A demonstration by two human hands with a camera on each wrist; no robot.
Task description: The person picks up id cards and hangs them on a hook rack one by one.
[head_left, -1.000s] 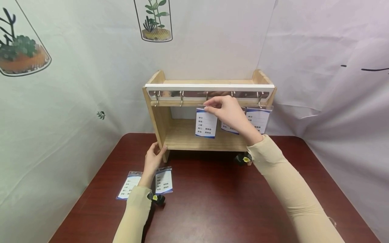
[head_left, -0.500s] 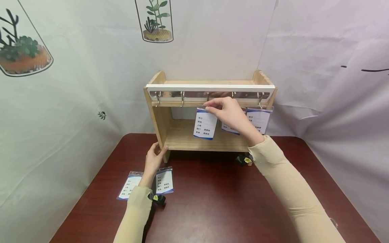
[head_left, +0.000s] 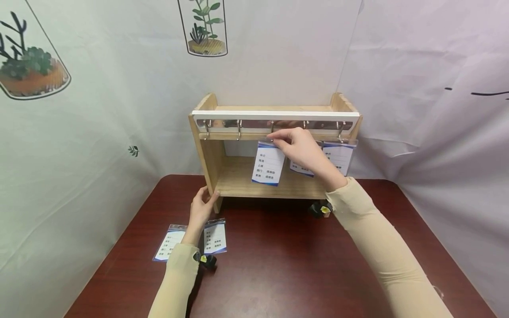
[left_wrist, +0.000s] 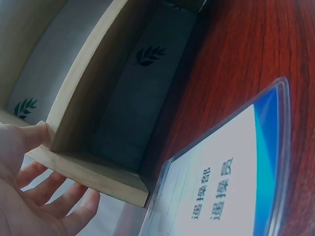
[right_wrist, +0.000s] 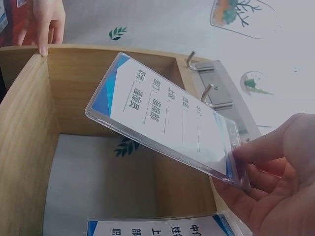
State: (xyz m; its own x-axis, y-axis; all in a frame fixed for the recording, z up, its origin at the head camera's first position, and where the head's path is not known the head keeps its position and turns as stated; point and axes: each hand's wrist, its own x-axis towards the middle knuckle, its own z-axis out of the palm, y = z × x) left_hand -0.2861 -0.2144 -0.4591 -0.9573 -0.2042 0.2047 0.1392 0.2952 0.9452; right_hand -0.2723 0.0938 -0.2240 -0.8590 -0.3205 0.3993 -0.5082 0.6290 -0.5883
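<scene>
My right hand (head_left: 301, 148) pinches the top edge of a name badge (head_left: 268, 164) in a clear plastic sleeve, just below the middle hook (head_left: 272, 126) of a white hook rail (head_left: 238, 114). In the right wrist view the badge (right_wrist: 167, 118) tilts away from the thumb and fingers at its slotted end. Whether the slot touches the hook is hidden by the fingers. My left hand (head_left: 200, 207) holds the lower left corner of a small wooden shelf (head_left: 207, 168). The left wrist view has the thumb inside the side panel (left_wrist: 93, 172) and the fingers outside.
Two more badges hang at the right of the rail; the rightmost badge (head_left: 338, 155) is partly behind my right forearm. On the dark red table (head_left: 278, 265), a flat badge (head_left: 214, 237) and another badge (head_left: 169, 243) lie either side of my left wrist. A patterned cloth (head_left: 119, 110) stands behind.
The pinched badge has tilted, its lower end swinging a little left and down. My right hand has sunk very slightly. My left hand stays on the shelf corner.
</scene>
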